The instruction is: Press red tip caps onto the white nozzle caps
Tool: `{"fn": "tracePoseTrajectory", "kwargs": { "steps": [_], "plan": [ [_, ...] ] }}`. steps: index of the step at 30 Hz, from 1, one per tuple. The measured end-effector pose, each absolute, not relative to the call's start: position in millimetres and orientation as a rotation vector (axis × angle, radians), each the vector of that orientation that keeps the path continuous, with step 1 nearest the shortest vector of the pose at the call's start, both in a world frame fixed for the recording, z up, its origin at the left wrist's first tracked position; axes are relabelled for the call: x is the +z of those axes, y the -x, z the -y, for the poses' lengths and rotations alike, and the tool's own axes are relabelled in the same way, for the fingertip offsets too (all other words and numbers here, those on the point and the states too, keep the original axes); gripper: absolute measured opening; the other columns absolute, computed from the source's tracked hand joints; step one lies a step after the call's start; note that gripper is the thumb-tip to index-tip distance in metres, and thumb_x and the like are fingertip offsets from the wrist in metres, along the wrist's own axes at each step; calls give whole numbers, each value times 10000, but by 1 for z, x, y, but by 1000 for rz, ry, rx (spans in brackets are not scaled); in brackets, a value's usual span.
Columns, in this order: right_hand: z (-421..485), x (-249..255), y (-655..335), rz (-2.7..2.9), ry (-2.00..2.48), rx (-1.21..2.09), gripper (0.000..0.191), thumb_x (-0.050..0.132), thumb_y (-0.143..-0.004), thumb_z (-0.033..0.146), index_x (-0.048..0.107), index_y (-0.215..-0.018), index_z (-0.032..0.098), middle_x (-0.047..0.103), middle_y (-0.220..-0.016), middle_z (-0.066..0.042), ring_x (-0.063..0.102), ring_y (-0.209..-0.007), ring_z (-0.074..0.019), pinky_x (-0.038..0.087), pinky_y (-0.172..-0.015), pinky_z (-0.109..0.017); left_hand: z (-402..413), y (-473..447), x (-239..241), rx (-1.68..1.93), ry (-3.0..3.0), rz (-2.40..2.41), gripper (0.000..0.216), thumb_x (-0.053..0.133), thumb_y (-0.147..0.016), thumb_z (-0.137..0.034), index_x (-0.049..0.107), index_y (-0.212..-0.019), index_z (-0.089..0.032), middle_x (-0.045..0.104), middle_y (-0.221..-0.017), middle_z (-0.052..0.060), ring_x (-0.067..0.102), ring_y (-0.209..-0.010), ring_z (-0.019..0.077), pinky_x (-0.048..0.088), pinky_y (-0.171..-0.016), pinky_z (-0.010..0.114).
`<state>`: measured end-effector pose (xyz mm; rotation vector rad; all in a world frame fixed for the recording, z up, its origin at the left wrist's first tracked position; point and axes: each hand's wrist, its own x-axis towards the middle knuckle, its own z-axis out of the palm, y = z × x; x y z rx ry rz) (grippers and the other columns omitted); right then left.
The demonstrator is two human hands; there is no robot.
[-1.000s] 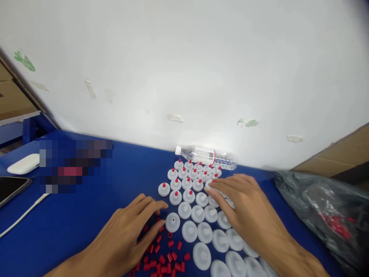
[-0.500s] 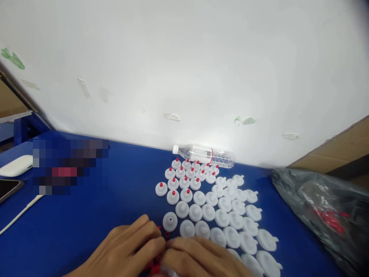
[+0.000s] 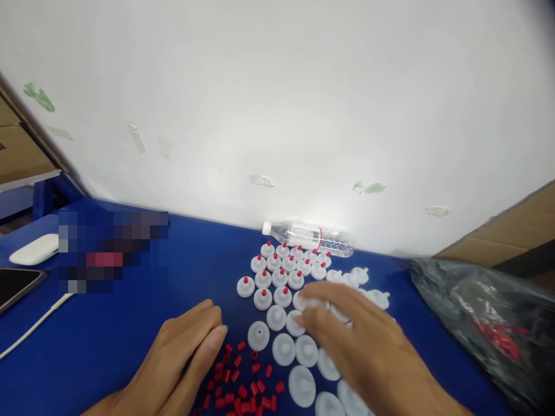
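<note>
- Fingers [image 3: 318, 309] of our right hand [image 3: 364, 352] are hovering over white caps [image 3: 284, 348]; blurred, so we cannot tell the grip.
- Our left hand [image 3: 182, 361] is lying open, with red tips [image 3: 243, 390] just right of it and nearer.

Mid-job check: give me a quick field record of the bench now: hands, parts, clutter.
left hand: open, flat on the blue table, beside loose small red plastic caps
right hand: blurred, fingertips over uncapped white round plastic nozzle lids; grip unclear
capped lids: red-tipped white lids in the far rows
bottle: clear plastic bottle lying along the wall
bag: dark plastic bag, right edge
</note>
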<state>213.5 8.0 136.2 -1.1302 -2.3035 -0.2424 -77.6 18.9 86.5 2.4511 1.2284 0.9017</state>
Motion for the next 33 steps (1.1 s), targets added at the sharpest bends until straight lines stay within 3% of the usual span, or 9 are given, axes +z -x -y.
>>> {"fn": "tracePoseTrajectory", "kwargs": {
  "steps": [1,3,7,9,19,23,28,33],
  "plan": [
    [-15,141,-222,2280,1202,-230,230,463,-1098,250,687,-1151,254,749,-1219,-53,725,-1081,-220,611,-849,-341,-25,73,91,852,-2404,-1172,348,366,-1102,-270,510,-785,-274,574,-677,-41,586,-609,164,534,-600,292],
    [-29,144,-237,2245,1324,-226,238,458,-1110,296,684,-1162,241,747,-1175,-62,732,-1011,-233,601,-822,-384,-35,65,98,857,-2340,-1148,325,371,-1115,-282,510,-821,-267,565,-724,-45,553,-637,156,494,-626,296],
    [-44,137,-252,2272,1418,-155,236,488,-1108,271,720,-1114,231,781,-1120,-39,725,-1081,-243,541,-948,-436,-41,60,97,846,-2279,-1182,234,423,-1120,-320,590,-961,-280,624,-956,-27,608,-863,171,494,-788,311],
    [-46,132,-253,2313,1436,-83,241,492,-1108,259,732,-1110,241,790,-1126,-22,716,-1103,-238,509,-979,-450,-40,62,93,819,-2275,-1182,228,439,-1121,-336,627,-997,-301,621,-1002,-29,628,-887,165,501,-791,299],
    [-44,133,-250,2333,1441,-49,269,465,-1115,266,729,-1160,257,788,-1148,-20,720,-1067,-224,454,-987,-444,-43,64,87,846,-2343,-1183,177,483,-1100,-308,658,-1090,-330,653,-1031,-25,686,-886,148,559,-797,253],
    [-45,137,-254,2293,1512,-95,309,470,-1111,309,747,-995,237,781,-972,-28,703,-924,-224,457,-914,-425,-44,64,85,897,-2383,-1152,163,500,-1086,-285,645,-1141,-334,670,-1060,-31,702,-932,145,575,-839,240],
    [-45,136,-252,2393,1502,-16,384,448,-1121,303,746,-890,231,760,-840,-8,673,-881,-221,403,-974,-464,-43,64,84,849,-2392,-1150,167,481,-1090,-256,624,-1141,-325,673,-1074,-31,697,-947,142,576,-851,250],
    [-47,137,-258,2319,1536,-107,352,453,-1119,348,744,-954,237,775,-948,-13,671,-897,-225,422,-934,-458,-43,63,84,841,-2440,-1155,169,498,-1079,-248,625,-1173,-309,696,-1068,-11,689,-963,173,587,-824,285]
  ]
}}
